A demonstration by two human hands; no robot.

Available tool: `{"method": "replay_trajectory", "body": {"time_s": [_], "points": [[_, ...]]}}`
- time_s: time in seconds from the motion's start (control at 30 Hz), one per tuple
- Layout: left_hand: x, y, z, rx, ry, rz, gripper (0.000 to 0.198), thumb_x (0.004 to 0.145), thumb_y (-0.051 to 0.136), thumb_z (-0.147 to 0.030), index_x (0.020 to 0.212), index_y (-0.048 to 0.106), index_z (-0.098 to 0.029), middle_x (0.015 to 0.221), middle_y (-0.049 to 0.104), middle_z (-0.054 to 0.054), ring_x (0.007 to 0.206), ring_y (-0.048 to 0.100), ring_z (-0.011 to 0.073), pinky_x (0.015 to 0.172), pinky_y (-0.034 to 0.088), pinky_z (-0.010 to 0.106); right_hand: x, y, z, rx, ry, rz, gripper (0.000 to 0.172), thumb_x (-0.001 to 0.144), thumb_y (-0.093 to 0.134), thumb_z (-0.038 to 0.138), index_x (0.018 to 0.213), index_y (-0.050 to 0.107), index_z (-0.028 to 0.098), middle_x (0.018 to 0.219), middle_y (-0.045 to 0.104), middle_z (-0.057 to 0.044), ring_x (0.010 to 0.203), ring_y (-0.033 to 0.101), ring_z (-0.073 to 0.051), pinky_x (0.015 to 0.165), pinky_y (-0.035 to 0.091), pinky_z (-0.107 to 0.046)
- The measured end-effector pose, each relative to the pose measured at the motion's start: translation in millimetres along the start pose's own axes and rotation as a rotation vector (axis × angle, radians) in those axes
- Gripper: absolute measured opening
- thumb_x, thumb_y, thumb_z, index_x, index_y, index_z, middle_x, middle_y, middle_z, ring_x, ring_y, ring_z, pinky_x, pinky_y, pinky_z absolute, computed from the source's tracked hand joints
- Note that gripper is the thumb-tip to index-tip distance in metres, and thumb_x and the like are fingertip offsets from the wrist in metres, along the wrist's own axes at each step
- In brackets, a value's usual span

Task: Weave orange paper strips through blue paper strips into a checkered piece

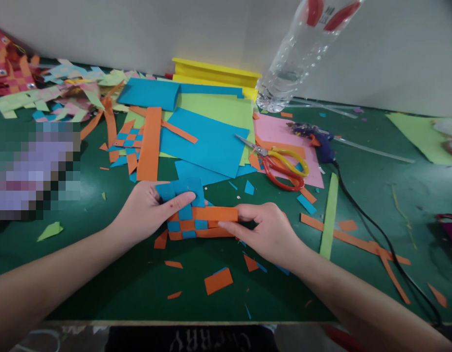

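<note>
Orange and blue paper strips are interlaced into a small checkered paper weave (187,225), held just above the green table near its front. My left hand (152,208) pinches the weave's upper left, its thumb lying over the blue strips (192,188). On the right, my right hand (268,230) grips the loose ends of the orange strips (214,214) between thumb and fingers. Past the hands lies a pair of scissors (281,164) with one red and one yellow handle, blades slightly apart. Sheets of blue paper (207,142) are spread behind the weave.
A clear plastic bottle (288,63) stands at the back. The blue glue gun (321,144) lies right, its black cord (376,225) running to the front edge. Paper scraps (218,281) litter the green table (112,288). Woven pieces (64,93) are heaped at back left, above a pixelated object (31,171).
</note>
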State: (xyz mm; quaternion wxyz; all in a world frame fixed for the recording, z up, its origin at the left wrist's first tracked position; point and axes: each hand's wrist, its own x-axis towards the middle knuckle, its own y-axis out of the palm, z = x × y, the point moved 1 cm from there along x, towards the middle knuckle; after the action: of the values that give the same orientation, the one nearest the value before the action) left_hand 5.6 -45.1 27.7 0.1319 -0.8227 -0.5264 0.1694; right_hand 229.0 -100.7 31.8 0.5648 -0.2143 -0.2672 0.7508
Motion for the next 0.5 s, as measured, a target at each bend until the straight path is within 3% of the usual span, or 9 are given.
{"method": "replay_trajectory", "body": {"time_s": [0.17, 0.3, 0.4, 0.47, 0.5], "points": [[-1.2, 0.4, -2.6, 0.012, 0.01, -0.019, 0.025, 0.083, 0.062, -0.041, 0.076, 0.077, -0.022, 0.074, 0.076, 0.0, 0.065, 0.07, 0.0175, 0.054, 0.056, 0.021, 0.5, 0.7, -1.6, 0.015, -0.038, 0.012, 0.045, 0.088, 0.061, 0.037, 0.054, 0.039, 0.018, 0.051, 0.03, 0.007, 0.049, 0.025, -0.007, 0.044, 0.024, -0.021], [-0.5, 0.0, -6.4, -0.012, 0.019, -0.017, 0.022, 0.083, 0.063, -0.037, 0.075, 0.076, -0.022, 0.074, 0.076, -0.001, 0.065, 0.07, 0.0163, 0.058, 0.057, 0.021, 0.8, 0.1, -1.0, -0.003, -0.05, -0.001, 0.048, 0.088, 0.061, 0.04, 0.051, 0.039, 0.018, 0.048, 0.032, 0.007, 0.046, 0.027, -0.006, 0.043, 0.024, -0.022], [0.5, -1.0, -6.7, 0.001, 0.01, 0.001, 0.025, 0.084, 0.062, -0.04, 0.078, 0.076, -0.021, 0.075, 0.076, 0.0, 0.067, 0.07, 0.0174, 0.059, 0.057, 0.023, 0.1, -2.0, 2.4, 0.008, -0.016, 0.004, 0.036, 0.086, 0.063, 0.038, 0.057, 0.055, 0.018, 0.051, 0.05, 0.005, 0.048, 0.043, -0.007, 0.045, 0.033, -0.021], [0.4, -1.3, -5.4, 0.023, 0.018, 0.028, 0.029, 0.085, 0.061, -0.044, 0.079, 0.076, -0.021, 0.078, 0.077, 0.001, 0.07, 0.07, 0.0185, 0.062, 0.057, 0.025, -0.6, -3.6, 5.9, 0.063, -0.002, 0.017, 0.018, 0.082, 0.067, 0.037, 0.079, 0.069, 0.02, 0.071, 0.068, 0.001, 0.062, 0.06, -0.011, 0.055, 0.046, -0.021], [-0.1, -1.2, -4.5, 0.044, 0.026, 0.047, 0.031, 0.086, 0.06, -0.045, 0.079, 0.076, -0.02, 0.078, 0.076, 0.002, 0.071, 0.07, 0.0187, 0.062, 0.057, 0.025, -1.0, -4.2, 7.5, 0.094, -0.003, 0.014, 0.019, 0.08, 0.07, 0.037, 0.09, 0.072, 0.021, 0.082, 0.073, 0.0, 0.071, 0.066, -0.014, 0.062, 0.051, -0.022]]}}
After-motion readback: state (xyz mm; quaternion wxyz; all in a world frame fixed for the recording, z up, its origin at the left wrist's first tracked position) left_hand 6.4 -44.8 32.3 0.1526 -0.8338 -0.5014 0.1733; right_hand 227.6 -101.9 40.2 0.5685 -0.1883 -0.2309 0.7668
